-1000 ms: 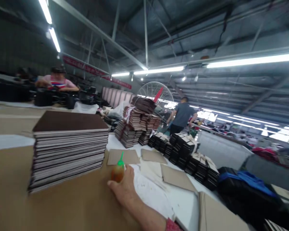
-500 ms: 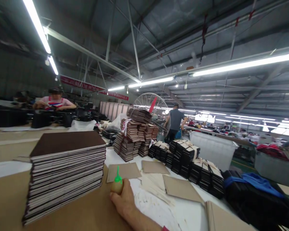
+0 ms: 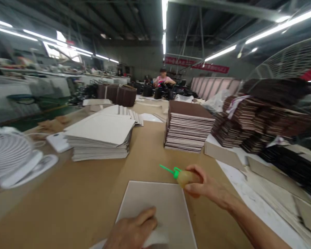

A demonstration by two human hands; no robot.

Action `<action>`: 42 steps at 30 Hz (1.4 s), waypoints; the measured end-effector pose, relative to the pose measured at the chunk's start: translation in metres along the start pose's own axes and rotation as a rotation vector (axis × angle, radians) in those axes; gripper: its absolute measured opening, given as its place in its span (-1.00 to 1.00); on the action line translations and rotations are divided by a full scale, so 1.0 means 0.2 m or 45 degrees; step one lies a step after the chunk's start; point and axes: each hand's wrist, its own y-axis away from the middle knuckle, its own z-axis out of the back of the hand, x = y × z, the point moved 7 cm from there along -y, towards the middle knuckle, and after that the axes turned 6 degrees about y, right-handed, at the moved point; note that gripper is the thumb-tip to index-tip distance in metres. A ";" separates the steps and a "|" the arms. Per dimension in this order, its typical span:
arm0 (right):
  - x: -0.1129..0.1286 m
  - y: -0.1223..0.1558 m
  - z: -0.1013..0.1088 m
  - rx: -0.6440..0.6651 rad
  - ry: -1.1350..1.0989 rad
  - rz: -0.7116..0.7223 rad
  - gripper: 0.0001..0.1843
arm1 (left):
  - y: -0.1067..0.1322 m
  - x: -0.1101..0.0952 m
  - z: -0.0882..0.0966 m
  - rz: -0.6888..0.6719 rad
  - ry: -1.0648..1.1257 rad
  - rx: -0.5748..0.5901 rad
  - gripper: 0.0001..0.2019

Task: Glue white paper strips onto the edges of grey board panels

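My right hand (image 3: 206,186) is closed around a small glue bottle (image 3: 184,176) with a green nozzle. The nozzle is tipped to the left, above the far right corner of a grey board (image 3: 160,207) lying on the brown table (image 3: 80,193). My left hand (image 3: 132,230) presses down on the near edge of that board, fingers bent, nothing gripped.
A stack of white boards (image 3: 101,136) lies left of centre. A stack of brown-topped boards (image 3: 188,126) stands beyond my right hand. Dark bundles (image 3: 261,117) pile up at the right. A white desk fan (image 3: 12,157) sits at the left. A person (image 3: 162,79) works far back.
The view has swung left. My right hand lifted the glue bottle off the table and tipped it sideways over the grey board. My left hand has come into view on the board.
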 end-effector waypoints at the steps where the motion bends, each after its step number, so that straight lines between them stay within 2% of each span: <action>1: 0.02 -0.01 -0.03 0.027 0.007 0.019 -0.45 | -0.01 0.00 0.00 -0.016 0.022 0.013 -0.49; 3: 0.05 -0.04 -0.07 0.052 0.000 0.053 -0.44 | -0.01 0.00 0.02 -0.028 0.077 -0.027 -0.47; 7: 0.12 -0.11 -0.15 0.009 0.015 0.089 -0.39 | 0.02 -0.05 0.08 -0.039 0.149 -0.106 -0.61; 11: 0.19 -0.17 -0.22 -0.080 0.103 0.119 -0.48 | 0.03 -0.07 0.11 -0.060 0.173 -0.122 -0.66; 13: 0.24 -0.18 -0.26 -0.116 0.213 0.201 -0.54 | 0.03 -0.07 0.11 -0.071 0.181 -0.120 -0.64; 19: 0.41 -0.19 -0.39 -0.191 0.473 0.597 -0.71 | 0.03 -0.07 0.13 -0.083 0.175 -0.117 -0.66; 22: 0.44 -0.21 -0.44 -0.179 0.528 0.663 -0.75 | 0.03 -0.07 0.12 -0.070 0.185 -0.124 -0.65; 28: 0.47 -0.24 -0.47 -0.160 0.655 0.654 -0.80 | 0.03 -0.07 0.10 -0.085 0.178 -0.117 -0.64; 42: 0.70 -0.28 -0.50 -0.022 1.055 0.836 -0.79 | 0.02 -0.08 0.12 -0.066 0.129 -0.092 -0.64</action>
